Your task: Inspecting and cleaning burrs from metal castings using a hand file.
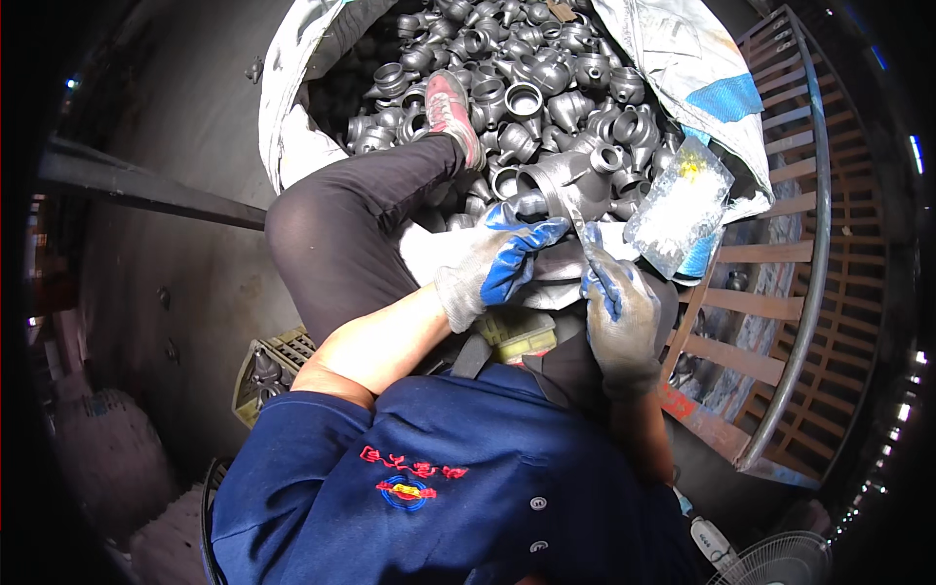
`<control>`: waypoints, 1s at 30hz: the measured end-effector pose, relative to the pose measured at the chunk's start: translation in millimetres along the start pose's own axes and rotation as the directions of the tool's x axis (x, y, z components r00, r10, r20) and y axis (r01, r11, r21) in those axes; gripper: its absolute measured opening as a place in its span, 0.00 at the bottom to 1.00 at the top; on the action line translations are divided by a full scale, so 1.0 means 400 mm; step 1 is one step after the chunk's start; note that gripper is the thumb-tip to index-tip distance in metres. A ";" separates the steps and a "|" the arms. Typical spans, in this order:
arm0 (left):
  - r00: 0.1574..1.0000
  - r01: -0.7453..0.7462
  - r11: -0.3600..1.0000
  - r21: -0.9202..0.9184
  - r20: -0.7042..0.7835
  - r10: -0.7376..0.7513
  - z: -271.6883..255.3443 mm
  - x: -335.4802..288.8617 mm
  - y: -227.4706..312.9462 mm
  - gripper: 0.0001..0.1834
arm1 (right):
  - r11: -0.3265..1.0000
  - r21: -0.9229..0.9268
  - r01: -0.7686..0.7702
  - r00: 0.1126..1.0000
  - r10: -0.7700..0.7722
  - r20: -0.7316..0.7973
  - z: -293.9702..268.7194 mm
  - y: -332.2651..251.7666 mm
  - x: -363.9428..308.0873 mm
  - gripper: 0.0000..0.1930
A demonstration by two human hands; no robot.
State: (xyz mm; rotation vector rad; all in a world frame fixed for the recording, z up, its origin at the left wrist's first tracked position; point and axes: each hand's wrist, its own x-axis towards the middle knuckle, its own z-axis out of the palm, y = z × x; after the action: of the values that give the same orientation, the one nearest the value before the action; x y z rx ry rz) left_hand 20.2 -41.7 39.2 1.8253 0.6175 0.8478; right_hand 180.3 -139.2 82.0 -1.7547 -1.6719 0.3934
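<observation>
Over my lap, a large dark grey pipe fitting (pixel 564 182) with a wide round body and side necks lies tilted. My left hand (pixel 502 263), in a grey and blue work glove, closes its fingers around a neck at the fitting's left. In a matching glove, my right hand (pixel 622 307) pinches a thin knife-like blade (pixel 576 209), which lies against the near side of the fitting. Its exact kind is hard to make out. Many similar smaller grey fittings (pixel 524 100) fill a big white woven sack (pixel 288 122) just beyond.
My red shoe (pixel 449 109) rests among the fittings. A scuffed clear plastic sheet (pixel 680 207) lies at the sack's right edge. A rusty metal rack (pixel 765 253) stands on the right, and a fan (pixel 780 558) sits lower right. At left is a yellowish crate (pixel 249 385) holding dark parts.
</observation>
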 end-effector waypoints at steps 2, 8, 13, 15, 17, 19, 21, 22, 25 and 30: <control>0.987 0.156 0.985 -0.073 0.038 -0.153 0.003 -0.001 0.014 0.17 | 0.999 -0.029 0.023 1.000 -0.023 0.004 -0.002 0.003 -0.001 0.17; 0.870 0.402 0.306 -0.863 0.256 -0.422 -0.003 0.021 0.054 0.15 | 0.985 0.170 -0.028 1.000 0.028 0.002 -0.010 0.014 -0.008 0.16; 0.889 0.363 0.182 -0.914 0.281 -0.360 0.010 0.007 0.032 0.15 | 0.951 0.288 -0.110 0.993 0.118 -0.010 -0.014 0.002 0.004 0.16; 0.895 0.377 0.149 -0.914 0.318 -0.313 0.011 0.005 0.035 0.15 | 0.947 0.277 -0.163 0.986 0.168 0.005 0.006 0.016 -0.005 0.17; 0.829 0.464 0.218 -0.859 0.335 -0.448 0.016 0.010 0.044 0.18 | 0.987 0.137 -0.085 0.996 0.086 -0.003 0.000 0.007 -0.007 0.17; 0.843 0.462 0.306 -0.833 0.305 -0.442 0.020 0.003 0.028 0.18 | 1.000 -0.001 0.000 1.000 0.000 0.004 -0.002 0.002 -0.011 0.17; 0.857 0.460 0.381 -0.802 0.288 -0.427 0.026 0.003 0.016 0.18 | 0.995 0.081 -0.060 0.998 0.060 -0.002 -0.002 0.006 -0.016 0.18; 0.842 0.460 0.260 -0.849 0.324 -0.432 0.031 0.005 0.014 0.17 | 0.995 0.077 -0.061 0.998 0.062 -0.001 0.002 0.010 -0.015 0.18; 0.813 0.460 0.141 -0.877 0.351 -0.465 0.031 0.007 0.033 0.15 | 0.999 0.033 0.043 0.992 -0.039 -0.119 0.009 0.015 -0.012 0.20; 0.802 0.433 0.104 -0.895 0.330 -0.498 0.021 0.014 0.067 0.15 | 0.975 -0.203 0.091 0.995 -0.098 -0.025 0.010 0.003 -0.012 0.20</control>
State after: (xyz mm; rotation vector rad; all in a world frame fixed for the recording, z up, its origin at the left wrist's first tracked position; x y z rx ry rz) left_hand 31.4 -52.6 63.2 0.3637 0.4770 0.5677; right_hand 177.8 -142.6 77.2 -1.8057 -1.8149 0.1539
